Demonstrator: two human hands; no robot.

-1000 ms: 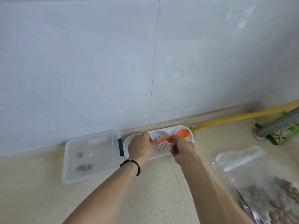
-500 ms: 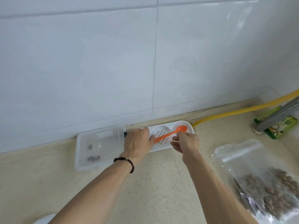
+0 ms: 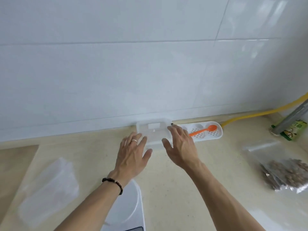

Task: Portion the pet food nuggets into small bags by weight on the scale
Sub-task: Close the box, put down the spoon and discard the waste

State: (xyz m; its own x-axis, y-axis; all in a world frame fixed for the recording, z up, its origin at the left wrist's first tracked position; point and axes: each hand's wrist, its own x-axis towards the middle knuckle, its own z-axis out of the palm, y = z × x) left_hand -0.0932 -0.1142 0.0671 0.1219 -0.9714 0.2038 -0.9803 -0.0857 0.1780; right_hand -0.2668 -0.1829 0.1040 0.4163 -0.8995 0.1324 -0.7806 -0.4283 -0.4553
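Note:
A clear plastic box (image 3: pixel 154 130) sits against the wall. My left hand (image 3: pixel 133 153) lies at its left front corner and my right hand (image 3: pixel 180 145) at its right side, both with fingers spread and straight. An orange spoon (image 3: pixel 204 130) lies in the white perforated tray (image 3: pixel 215 136) just right of the box. A clear zip bag of brown nuggets (image 3: pixel 286 172) lies at the right. Small clear bags (image 3: pixel 48 189) are stacked at the left. The white scale (image 3: pixel 131 209) is under my left forearm, near the bottom edge.
A yellow hose (image 3: pixel 260 114) runs along the wall at the right. A green packet under a grey bar (image 3: pixel 293 129) lies at the far right. A wooden board (image 3: pixel 15 164) sits at the left on the beige counter (image 3: pixel 175 189).
My right hand let go of the orange spoon, which now lies in the tray. Both hands moved left to the clear box and opened. The view tilted down, showing the scale and small bags.

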